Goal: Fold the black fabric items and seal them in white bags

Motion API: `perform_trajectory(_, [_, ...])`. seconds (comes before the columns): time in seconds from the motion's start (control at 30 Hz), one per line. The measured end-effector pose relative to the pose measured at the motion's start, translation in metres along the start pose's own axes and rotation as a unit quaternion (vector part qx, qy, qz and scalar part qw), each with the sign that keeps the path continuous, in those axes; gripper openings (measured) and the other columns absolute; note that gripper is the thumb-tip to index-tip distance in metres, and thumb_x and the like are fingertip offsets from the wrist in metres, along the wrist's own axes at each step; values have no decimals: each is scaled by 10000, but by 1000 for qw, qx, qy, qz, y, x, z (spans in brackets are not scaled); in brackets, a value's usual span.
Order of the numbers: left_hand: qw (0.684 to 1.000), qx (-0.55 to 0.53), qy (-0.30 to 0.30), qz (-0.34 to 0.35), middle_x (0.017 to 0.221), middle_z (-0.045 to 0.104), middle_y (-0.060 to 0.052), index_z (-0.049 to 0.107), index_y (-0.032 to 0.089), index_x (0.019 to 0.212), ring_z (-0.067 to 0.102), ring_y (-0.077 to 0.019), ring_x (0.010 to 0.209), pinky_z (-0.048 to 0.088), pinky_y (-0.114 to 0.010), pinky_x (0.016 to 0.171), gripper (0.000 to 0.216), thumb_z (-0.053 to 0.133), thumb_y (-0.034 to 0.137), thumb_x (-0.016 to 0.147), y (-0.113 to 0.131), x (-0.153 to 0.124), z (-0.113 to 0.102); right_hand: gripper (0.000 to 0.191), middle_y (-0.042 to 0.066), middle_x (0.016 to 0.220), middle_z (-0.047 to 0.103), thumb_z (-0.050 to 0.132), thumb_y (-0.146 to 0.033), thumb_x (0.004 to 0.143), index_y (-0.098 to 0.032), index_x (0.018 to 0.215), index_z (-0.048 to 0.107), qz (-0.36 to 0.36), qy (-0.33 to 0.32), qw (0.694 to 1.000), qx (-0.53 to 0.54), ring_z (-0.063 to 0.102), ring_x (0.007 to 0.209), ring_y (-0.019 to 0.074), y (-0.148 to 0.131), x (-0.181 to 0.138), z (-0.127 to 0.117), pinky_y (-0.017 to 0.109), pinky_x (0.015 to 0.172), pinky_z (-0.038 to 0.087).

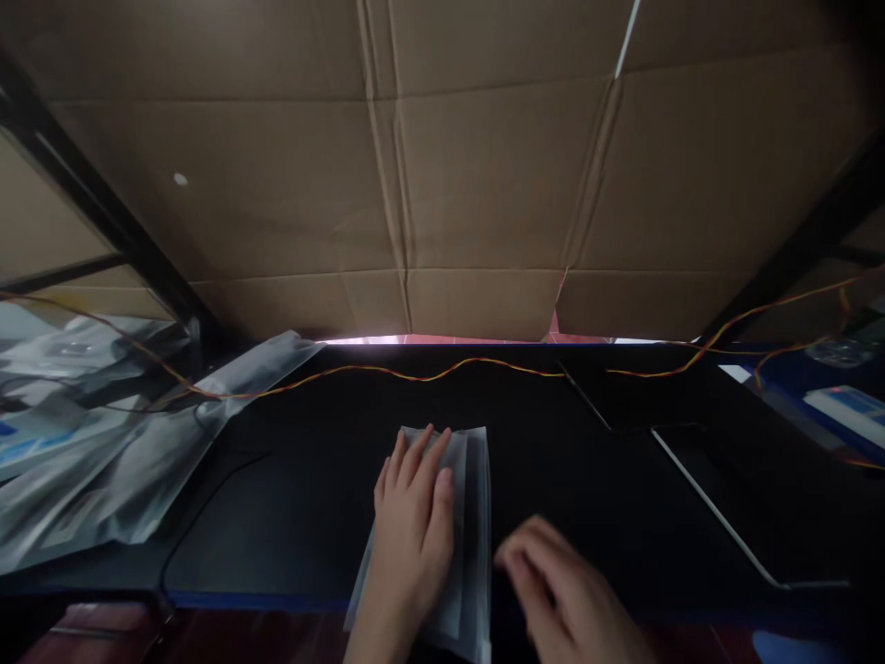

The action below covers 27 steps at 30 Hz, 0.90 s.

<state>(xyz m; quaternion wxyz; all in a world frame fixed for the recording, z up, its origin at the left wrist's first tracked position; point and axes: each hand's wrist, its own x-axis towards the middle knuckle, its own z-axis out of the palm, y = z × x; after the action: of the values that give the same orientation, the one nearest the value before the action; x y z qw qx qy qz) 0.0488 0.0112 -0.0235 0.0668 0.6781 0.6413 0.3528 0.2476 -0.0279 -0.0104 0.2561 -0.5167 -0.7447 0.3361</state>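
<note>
My left hand (413, 526) lies flat, fingers stretched out, on a frosted translucent plastic bag (476, 516) near the front middle of the black tabletop (297, 498). The bag looks layered, with something paler and flat inside or on top that I cannot identify. Just right of the bag, apart from it, my right hand (563, 590) is raised with its fingers curled in toward the thumb. Its fingertips are slightly blurred, and I see nothing between them.
Several filled frosted bags (117, 461) are heaped at the left. A red-yellow twisted wire (415, 376) runs across the back. Two dark flat tablet-like devices (753, 498) (622, 397) lie at the right, near a white box-shaped device (847, 415). Cardboard (484, 184) rises behind; a thin black cable (197, 516) lies left.
</note>
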Motion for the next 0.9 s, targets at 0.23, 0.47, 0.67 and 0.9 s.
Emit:
perform_trajectory(0.23, [1000, -22, 9, 15, 1700, 537, -30, 471, 365, 1646, 305, -286, 1686, 323, -680, 1334, 515, 288, 315, 1168, -1, -14, -5, 275, 111, 1244, 767, 619, -300, 1022, -254, 1281, 698, 0, 100, 995, -23, 790, 1111, 301, -25, 47, 10, 401, 896, 640])
perform_trajectory(0.47, [997, 74, -21, -10, 1762, 444, -97, 480, 326, 1657, 263, -391, 1690, 279, -771, 1293, 521, 421, 406, 1145, -28, -16, -19, 161, 54, 1085, 819, 653, -252, 969, -270, 1121, 701, -6, 100, 994, 35, 800, 1012, 254, -36, 74, 2, 363, 874, 619])
perform_trajectory(0.67, [981, 181, -45, -48, 1718, 495, -163, 590, 247, 1587, 313, -509, 1643, 234, -840, 1256, 609, 577, 523, 1044, -106, 9, -63, 361, 86, 1102, 798, 653, -553, 955, -272, 1179, 683, 60, 168, 984, 27, 784, 976, 281, 30, 49, -52, 401, 870, 619])
perform_trajectory(0.9, [978, 196, -65, 12, 1548, 671, -182, 700, 193, 1451, 625, -414, 1454, 491, -640, 1212, 524, 438, 369, 1033, -159, 30, -121, 529, 90, 1135, 751, 620, -694, 946, -284, 1279, 659, 104, 237, 963, -72, 722, 806, 263, 66, 15, -63, 394, 671, 614])
